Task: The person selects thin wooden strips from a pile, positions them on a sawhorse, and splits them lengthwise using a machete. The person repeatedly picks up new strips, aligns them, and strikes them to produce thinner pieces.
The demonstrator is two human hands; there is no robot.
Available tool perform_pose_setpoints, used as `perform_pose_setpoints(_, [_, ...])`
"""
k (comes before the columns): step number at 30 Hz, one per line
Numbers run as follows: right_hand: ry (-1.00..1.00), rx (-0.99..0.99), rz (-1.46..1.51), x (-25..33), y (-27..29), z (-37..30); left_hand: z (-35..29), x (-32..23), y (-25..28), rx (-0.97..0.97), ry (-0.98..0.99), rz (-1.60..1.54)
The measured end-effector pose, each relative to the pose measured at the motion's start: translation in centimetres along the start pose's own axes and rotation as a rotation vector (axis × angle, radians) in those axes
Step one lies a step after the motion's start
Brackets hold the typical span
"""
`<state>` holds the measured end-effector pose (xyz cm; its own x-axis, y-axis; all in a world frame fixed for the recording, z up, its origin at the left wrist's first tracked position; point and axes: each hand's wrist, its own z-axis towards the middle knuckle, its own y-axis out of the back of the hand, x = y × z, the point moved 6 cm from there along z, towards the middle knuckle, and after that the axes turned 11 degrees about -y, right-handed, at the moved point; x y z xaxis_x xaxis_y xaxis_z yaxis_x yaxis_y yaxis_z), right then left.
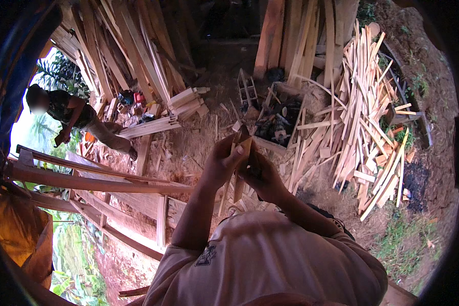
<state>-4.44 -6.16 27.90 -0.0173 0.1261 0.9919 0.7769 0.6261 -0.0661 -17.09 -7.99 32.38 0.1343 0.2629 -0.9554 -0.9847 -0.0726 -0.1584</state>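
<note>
My left hand (222,162) is closed, its thumb pressed along a small, pale piece of wood (246,147) held up in front of my chest. The wood narrows to a dark upper end. Close against it on the right, my right hand (264,177) has its fingers curled in. Something dark sits in that grip, too shadowed to name. Between my wrists a narrow wooden strip (238,188) shows below the hands; whether it is held or lies behind them I cannot tell.
A big heap of thin wood strips (362,117) lies to the right. Ahead stands a low box of dark chunks (280,120). Planks (132,46) lean at the far left, near a stack of cut boards (150,126). Another person (81,115) stands at left, beyond a wooden frame (102,181).
</note>
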Motion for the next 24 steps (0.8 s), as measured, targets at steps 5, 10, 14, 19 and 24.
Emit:
perform_pose_setpoints(5, [0.004,-0.1,-0.168,0.2,0.2,0.0,-0.8,-0.1,-0.1,-0.033,-0.056,0.179])
perform_pose_setpoints(10, [0.057,-0.123,-0.236,0.4,0.7,0.0,-0.2,1.6,2.6,-0.104,-0.283,-0.003])
perform_pose_setpoints(14, [-0.029,-0.108,-0.383,-0.8,1.8,0.5,0.1,-0.4,2.2,-0.091,-0.36,-0.16])
perform_pose_setpoints(19, [-0.114,-0.08,-0.442,-1.0,1.4,0.5,-0.5,0.8,1.1,-0.096,-0.219,-0.248])
perform_pose_setpoints(24, [-0.164,-0.023,-0.286,-1.8,1.4,-0.2,-0.6,1.2,0.5,-0.125,-0.26,-0.262])
